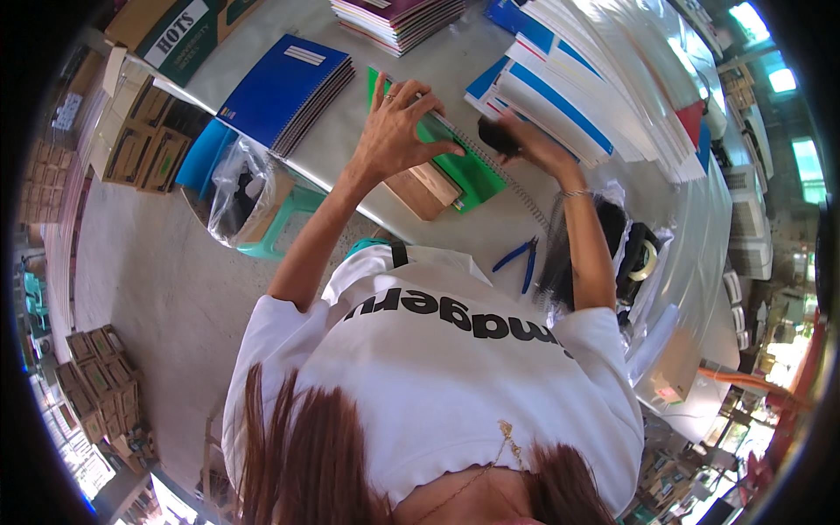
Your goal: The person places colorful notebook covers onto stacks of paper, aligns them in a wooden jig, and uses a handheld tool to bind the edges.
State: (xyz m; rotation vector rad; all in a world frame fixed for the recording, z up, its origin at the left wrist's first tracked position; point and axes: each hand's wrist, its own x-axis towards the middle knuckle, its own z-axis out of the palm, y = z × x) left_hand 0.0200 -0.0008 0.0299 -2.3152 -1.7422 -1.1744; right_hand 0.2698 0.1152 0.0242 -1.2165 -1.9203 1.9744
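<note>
Green notebook | left fingers splayed over it | right fingers blurred, grip unclear | black-lettered shirt

The single head view looks steeply down from the person's brow, with the white shirt close below and the left hand and right hand farther off over the table. Its fisheye sweep takes in floor at left, bending straight edges toward the rim.
</note>
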